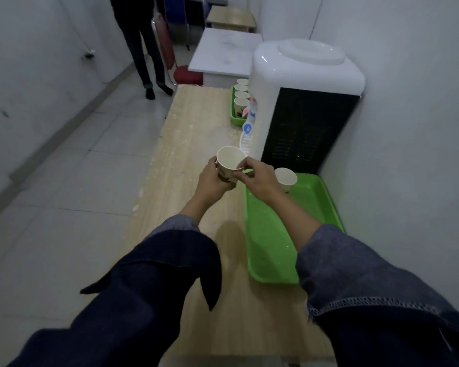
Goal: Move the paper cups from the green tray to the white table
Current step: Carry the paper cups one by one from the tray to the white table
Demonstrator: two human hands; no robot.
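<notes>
Over the wooden worktop (196, 123), both hands grip one paper cup (228, 161).

From the head view, the left hand (214, 181) wraps its side and the right hand (260, 178) pinches its rim, beside the green tray (270, 247), where another cup (286, 178) stands. The white table (223, 53) lies well apart; squeezing could crush the cup on the carry.

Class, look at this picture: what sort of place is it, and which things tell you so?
Probably an office refreshment corner: a water dispenser on a wooden table, and paper cups lined up in a green tray.
</notes>
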